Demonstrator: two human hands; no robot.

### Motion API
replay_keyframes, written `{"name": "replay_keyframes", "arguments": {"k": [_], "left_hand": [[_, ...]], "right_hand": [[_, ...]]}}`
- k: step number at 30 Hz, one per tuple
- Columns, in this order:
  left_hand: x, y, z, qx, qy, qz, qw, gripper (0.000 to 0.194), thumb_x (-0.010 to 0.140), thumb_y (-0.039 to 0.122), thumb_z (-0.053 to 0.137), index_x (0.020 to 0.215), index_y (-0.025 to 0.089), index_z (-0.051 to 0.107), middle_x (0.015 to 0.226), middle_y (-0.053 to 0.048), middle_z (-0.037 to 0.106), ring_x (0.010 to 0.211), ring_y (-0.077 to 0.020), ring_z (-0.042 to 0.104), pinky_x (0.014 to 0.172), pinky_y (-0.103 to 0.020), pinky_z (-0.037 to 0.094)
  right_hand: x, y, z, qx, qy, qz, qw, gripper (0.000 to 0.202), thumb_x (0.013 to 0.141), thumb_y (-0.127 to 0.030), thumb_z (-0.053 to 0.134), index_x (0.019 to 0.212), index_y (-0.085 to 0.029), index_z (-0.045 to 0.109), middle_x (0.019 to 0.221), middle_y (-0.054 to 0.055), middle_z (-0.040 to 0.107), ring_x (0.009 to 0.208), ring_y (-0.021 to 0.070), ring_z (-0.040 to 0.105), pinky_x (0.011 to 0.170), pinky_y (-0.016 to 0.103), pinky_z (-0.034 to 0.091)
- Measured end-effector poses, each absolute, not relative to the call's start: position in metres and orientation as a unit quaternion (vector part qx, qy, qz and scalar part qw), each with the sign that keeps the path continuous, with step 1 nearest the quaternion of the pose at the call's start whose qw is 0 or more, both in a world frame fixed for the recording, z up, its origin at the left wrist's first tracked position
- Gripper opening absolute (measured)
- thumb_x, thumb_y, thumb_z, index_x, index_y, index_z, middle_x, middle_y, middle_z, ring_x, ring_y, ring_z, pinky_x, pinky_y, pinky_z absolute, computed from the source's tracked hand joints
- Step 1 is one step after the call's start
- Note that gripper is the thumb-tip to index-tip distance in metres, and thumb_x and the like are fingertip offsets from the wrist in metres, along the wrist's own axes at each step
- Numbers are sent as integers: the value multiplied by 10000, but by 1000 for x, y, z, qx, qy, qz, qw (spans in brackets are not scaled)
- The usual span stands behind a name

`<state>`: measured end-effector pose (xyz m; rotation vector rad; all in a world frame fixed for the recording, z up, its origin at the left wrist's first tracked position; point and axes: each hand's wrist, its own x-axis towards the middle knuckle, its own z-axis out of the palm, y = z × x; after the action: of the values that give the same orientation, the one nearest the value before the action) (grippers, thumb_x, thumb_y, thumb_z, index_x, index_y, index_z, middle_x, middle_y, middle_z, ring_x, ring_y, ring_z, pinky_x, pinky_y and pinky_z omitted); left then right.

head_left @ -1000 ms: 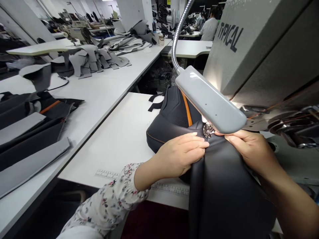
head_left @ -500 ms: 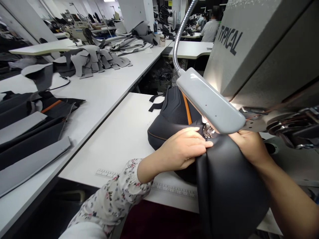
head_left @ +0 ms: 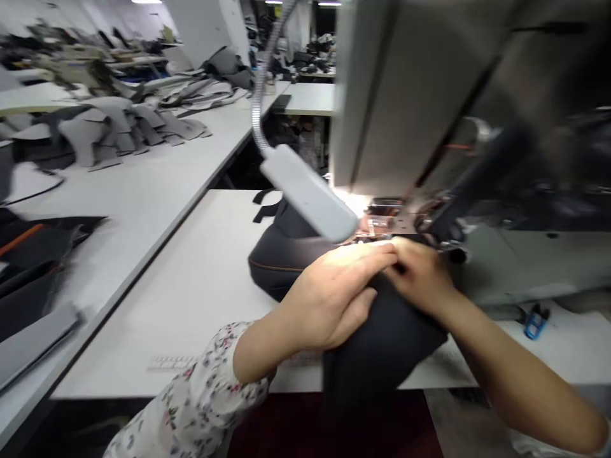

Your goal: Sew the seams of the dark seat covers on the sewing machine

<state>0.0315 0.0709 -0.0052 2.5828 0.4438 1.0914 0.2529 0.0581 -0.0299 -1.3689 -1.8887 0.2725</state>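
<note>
A black leather-like cover [head_left: 281, 254] with orange stitching lies at the sewing machine [head_left: 382, 219], and part of it hangs over the table's front edge. My left hand [head_left: 334, 296] rests on the cover close to the presser foot, its fingers stretched out together and pointing right. Just right of it, my right hand [head_left: 420, 273] has its fingers bent and closed on the cover's edge. The fingertips of both hands nearly meet. The lamp head and my hands hide most of the seam.
A lamp [head_left: 310, 191] on a flexible metal neck hangs low over the cover. Blue thread snips [head_left: 536, 322] lie on the right. A ruler strip [head_left: 174, 362] runs along the table's front. Stacks of grey cut pieces [head_left: 114, 127] cover the left table.
The view has turned right. My right hand has come in from the cover's far right side to beside my left hand. My left fingers have straightened, and the hanging cover has shifted.
</note>
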Motion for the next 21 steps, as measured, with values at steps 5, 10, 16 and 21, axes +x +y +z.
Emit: {"name": "replay_keyframes", "arguments": {"k": [5,10,16,21], "left_hand": [[86,65,1,949,230,214,-23,631,1059,662,374,1026,113,683,886,-122,695,834,-295,688,781,-446,560],[117,62,5,939,272,120,-172,557,1067,552,461,776,122,663,652,-95,581,634,-299,632,582,-399,442],[117,48,-6,932,287,124,-183,487,1066,413,493,1032,-5,740,765,-173,702,736,-339,692,668,-442,484],[116,35,-28,913,339,192,-122,560,1062,379,511,1411,-56,573,1363,-296,666,1235,-386,666,962,-495,509]], "right_hand": [[268,-24,-34,-479,-812,5,334,308,959,-257,502,1135,-243,754,1172,82,776,1139,240,716,992,386,594],[388,-75,-102,-733,-596,-106,311,269,1027,-280,492,1147,-199,718,1149,132,751,1117,278,701,1040,511,547],[504,-112,-184,-847,-472,-84,230,235,982,-376,628,1032,-152,679,1113,95,703,1111,245,660,1047,509,515],[527,-134,-189,-879,-416,-65,225,255,864,-342,616,1018,-142,654,912,113,656,994,307,657,993,558,502]]}}
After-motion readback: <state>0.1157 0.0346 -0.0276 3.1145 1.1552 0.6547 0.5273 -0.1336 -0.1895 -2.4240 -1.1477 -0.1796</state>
